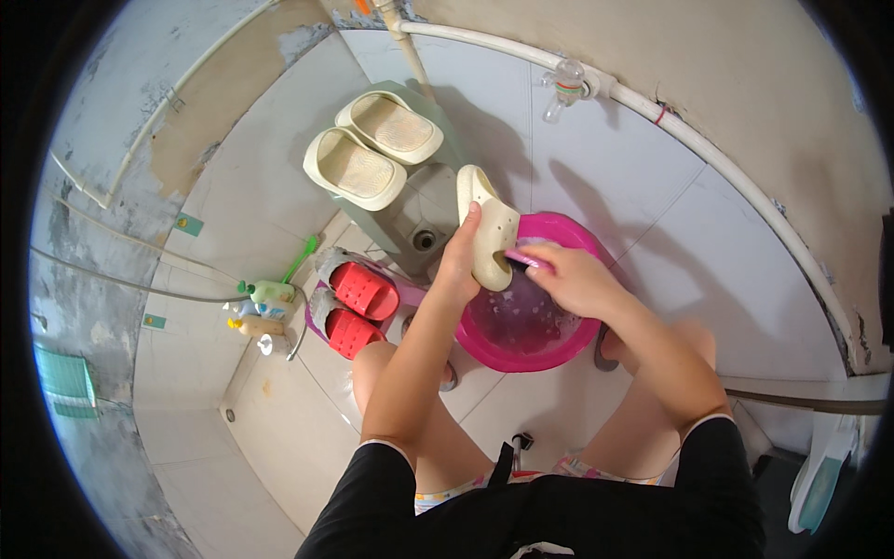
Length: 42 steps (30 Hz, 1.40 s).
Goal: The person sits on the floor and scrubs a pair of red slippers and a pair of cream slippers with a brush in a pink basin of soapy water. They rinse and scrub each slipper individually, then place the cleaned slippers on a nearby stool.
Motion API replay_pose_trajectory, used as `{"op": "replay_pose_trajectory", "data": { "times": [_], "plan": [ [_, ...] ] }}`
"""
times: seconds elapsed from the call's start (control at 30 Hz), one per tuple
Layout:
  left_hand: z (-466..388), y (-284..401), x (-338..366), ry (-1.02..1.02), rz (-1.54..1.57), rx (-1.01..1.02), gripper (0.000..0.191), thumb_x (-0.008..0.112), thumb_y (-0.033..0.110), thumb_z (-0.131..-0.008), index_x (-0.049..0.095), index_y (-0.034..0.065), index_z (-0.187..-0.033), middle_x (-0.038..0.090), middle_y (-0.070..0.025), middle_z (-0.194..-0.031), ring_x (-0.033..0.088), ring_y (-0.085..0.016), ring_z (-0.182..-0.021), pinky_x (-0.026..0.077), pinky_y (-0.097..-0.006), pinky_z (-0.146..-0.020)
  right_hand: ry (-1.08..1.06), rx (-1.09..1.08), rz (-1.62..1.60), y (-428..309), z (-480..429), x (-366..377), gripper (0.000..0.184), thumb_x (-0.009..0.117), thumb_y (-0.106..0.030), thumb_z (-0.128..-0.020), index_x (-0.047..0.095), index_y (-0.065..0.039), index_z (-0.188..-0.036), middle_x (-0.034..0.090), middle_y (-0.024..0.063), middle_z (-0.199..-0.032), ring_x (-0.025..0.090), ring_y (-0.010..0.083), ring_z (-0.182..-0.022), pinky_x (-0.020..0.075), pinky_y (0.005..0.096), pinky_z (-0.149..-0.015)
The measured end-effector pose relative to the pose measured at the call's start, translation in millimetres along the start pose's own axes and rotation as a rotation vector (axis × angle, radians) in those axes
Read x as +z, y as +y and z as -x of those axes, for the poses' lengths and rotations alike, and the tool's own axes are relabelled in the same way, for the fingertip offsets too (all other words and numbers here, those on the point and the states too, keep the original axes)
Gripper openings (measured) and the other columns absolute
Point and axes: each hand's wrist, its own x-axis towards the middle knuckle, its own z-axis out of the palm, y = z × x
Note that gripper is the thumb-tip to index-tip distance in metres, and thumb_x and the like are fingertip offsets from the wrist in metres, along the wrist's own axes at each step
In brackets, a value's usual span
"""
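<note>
My left hand (461, 260) grips a cream foam clog (493, 225) by its side, tilted with the toe end up. Beneath and beside it is a magenta plastic basin (526, 360) holding soapy, dark-looking water (527, 314). In my right hand (574, 281) is a pink-handled brush (529, 259), held against the clog's side near its heel opening. The brush's bristles are mostly hidden from view.
Two cream slippers (356, 171) lie on a grey-green stand (390, 234) at the wall. Red slippers (363, 290) sit left of my knee. Beyond them are several bottles (271, 293) and a green brush (302, 257). A tap (567, 87) juts from the wall pipe (482, 43).
</note>
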Motion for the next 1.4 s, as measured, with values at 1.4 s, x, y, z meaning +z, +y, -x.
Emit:
{"op": "replay_pose_trajectory", "data": {
  "times": [1.4],
  "plan": [
    [28, -11, 36, -0.065, 0.178, -0.161, 0.073, 0.020, 0.065, -0.104, 0.043, 0.0114, -0.149, 0.055, -0.0152, -0.143, 0.054, -0.034, -0.130, 0.046, -0.0504, -0.109, 0.280, -0.148, 0.475, -40, -22, 8, 0.047, 0.052, -0.025, -0.101, 0.048, -0.014, -0.147, 0.059, 0.0219, -0.095, 0.063, 0.0358, -0.057, 0.0519, 0.0465, -0.050]
  ]
}}
